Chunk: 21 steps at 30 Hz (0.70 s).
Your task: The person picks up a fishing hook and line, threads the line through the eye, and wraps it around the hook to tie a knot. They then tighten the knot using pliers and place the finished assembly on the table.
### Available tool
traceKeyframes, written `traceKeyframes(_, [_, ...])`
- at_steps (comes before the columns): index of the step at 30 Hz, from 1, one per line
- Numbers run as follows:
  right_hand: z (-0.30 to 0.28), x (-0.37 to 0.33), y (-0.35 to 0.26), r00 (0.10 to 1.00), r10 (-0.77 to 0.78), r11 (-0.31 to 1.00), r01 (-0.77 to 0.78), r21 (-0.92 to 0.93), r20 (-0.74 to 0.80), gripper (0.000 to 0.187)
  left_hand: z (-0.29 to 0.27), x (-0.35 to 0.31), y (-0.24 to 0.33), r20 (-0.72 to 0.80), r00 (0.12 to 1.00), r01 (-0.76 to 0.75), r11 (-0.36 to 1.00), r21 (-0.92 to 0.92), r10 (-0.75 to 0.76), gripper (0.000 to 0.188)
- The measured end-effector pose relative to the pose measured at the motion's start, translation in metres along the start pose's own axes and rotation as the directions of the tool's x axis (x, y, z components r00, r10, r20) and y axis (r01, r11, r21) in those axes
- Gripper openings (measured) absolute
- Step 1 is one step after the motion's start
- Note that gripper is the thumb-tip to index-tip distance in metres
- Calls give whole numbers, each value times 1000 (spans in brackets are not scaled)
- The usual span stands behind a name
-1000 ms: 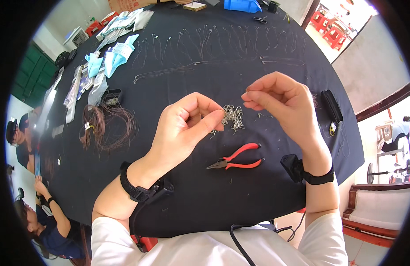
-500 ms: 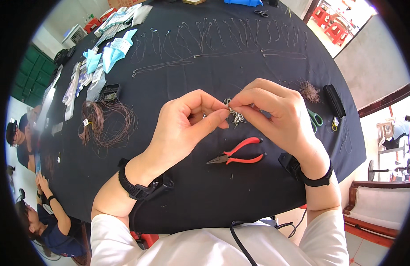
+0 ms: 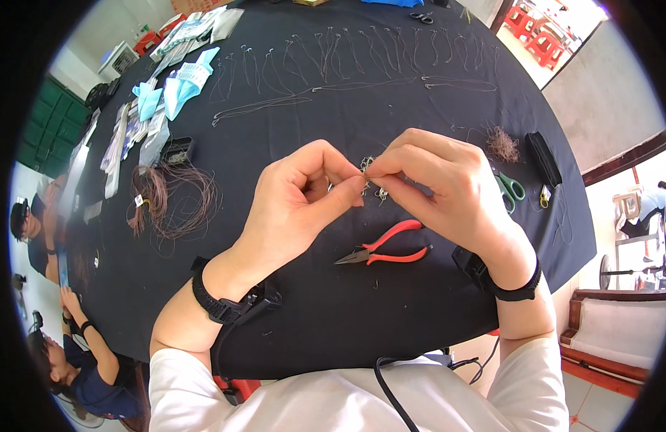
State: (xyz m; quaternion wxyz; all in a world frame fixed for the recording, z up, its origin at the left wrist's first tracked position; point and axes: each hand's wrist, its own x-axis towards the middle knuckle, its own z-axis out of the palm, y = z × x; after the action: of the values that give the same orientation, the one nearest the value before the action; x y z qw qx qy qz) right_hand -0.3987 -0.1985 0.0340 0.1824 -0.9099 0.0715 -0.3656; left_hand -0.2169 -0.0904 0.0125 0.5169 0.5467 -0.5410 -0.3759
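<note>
My left hand (image 3: 298,193) and my right hand (image 3: 446,183) meet above the middle of the black-covered table. Thumb and forefinger of each are pinched together, nearly touching. What they hold is tiny and mostly hidden by the fingertips. Just behind and below the fingertips lies a small heap of silvery, hook-like metal pieces (image 3: 382,194), partly covered by my hands. Nearer to me rest needle-nose pliers (image 3: 357,256) with red handles, jaws pointing left. Green-handled scissors (image 3: 516,189) lie beside my right hand.
Rows of thin looped lines (image 3: 336,57) stretch across the far table. Left are a brown thread bundle (image 3: 154,198), a black box (image 3: 180,150) and blue-white packets (image 3: 185,86). A thread tangle (image 3: 503,145) and black pouch (image 3: 543,162) lie right. People (image 3: 95,360) sit at the left edge.
Both hands have shifted slightly left, still pinched together. The view has moved a little. The pliers stay where they were.
</note>
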Motion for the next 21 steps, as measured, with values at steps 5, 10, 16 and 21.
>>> traceKeyframes(5, [-3,2,0,992,122,987,-119,107,-25,8,-4,1,0,-14,998,-54,998,-15,53,5])
traceKeyframes(10, [-11,4,0,981,188,973,-192,128,45,8,-6,1,6,29,1000,2,1000,-19,-1,3])
traceKeyframes(16, [-12,3,2,975,219,959,-220,181,22,6,0,0,7,9,1000,-7,990,-140,8,7])
traceKeyframes(21, [-13,3,1,973,229,956,-229,182,24,5,0,0,8,20,1000,2,990,-140,1,9])
